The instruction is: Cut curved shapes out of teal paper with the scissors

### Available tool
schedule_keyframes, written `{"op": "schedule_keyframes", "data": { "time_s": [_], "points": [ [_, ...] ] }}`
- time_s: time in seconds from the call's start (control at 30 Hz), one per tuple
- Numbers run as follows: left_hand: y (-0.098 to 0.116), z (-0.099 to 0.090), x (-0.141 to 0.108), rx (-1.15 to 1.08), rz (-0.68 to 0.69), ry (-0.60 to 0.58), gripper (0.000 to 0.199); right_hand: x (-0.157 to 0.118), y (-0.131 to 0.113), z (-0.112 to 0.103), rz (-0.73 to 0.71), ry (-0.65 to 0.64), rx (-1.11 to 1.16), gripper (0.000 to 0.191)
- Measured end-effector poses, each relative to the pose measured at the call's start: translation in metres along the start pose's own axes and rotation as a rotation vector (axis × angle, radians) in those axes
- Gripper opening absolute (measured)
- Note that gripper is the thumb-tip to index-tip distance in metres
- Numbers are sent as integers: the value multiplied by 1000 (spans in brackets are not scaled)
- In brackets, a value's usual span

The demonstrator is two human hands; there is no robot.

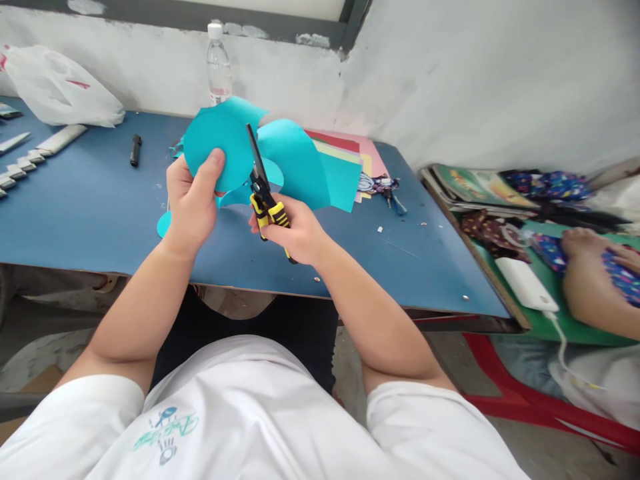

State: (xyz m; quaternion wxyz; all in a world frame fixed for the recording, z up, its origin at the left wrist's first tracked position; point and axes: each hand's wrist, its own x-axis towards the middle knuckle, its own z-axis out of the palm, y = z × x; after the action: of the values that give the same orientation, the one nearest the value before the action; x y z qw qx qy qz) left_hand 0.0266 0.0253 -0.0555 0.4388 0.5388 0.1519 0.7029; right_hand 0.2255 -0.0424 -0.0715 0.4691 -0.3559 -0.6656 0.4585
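Note:
My left hand (197, 193) pinches a round piece of turquoise paper (220, 143), thumb on its face. Black scissors with yellow and black handles (267, 203) are in my right hand (295, 230). Their blades point up along the right edge of the round piece; whether they touch it is hard to tell. Behind and to the right spreads a larger curved turquoise sheet (300, 160). A small turquoise piece (163, 225) lies on the table left of my left wrist.
The blue table (100, 220) bears a plastic bag (63, 87), a bottle (219, 67), a black object (135, 150) and stacked coloured paper (370, 150). At right, another person's hand (590, 260) rests near a white power bank (526, 283).

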Motion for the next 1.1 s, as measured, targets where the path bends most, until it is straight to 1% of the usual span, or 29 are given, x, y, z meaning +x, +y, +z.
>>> {"op": "schedule_keyframes", "data": {
  "time_s": [0.1, 0.23, 0.43, 0.5, 0.6, 0.67, 0.87, 1.03, 1.1],
  "points": [
    [1, 5, 0, 45, 93, 15, 56, 0, 1, 0, 1, 20, -2, 27],
    [-2, 10, 1, 23, 98, 20, 55, 1, 2, -1, -9, 46, -19, 26],
    [-4, 8, 6, -28, 68, 35, 58, 1, 1, -3, -1, 40, -55, 37],
    [-1, 7, 5, -5, 21, -3, 56, 1, 1, -3, -5, 41, -58, 38],
    [4, 6, 1, 53, -50, -95, 59, 2, 3, -2, -23, 41, -30, 43],
    [6, 5, -2, 76, -60, -130, 60, 2, 2, -2, -28, 51, -12, 44],
    [6, 4, -1, 184, -107, -178, 47, 0, -6, -3, -74, 88, -15, 31],
    [10, 3, 0, 172, -142, -296, 43, 1, -4, -2, -64, 77, 5, 34],
    [10, 2, -1, 162, -154, -324, 40, 2, -1, -1, -55, 85, 27, 35]
  ]
}}
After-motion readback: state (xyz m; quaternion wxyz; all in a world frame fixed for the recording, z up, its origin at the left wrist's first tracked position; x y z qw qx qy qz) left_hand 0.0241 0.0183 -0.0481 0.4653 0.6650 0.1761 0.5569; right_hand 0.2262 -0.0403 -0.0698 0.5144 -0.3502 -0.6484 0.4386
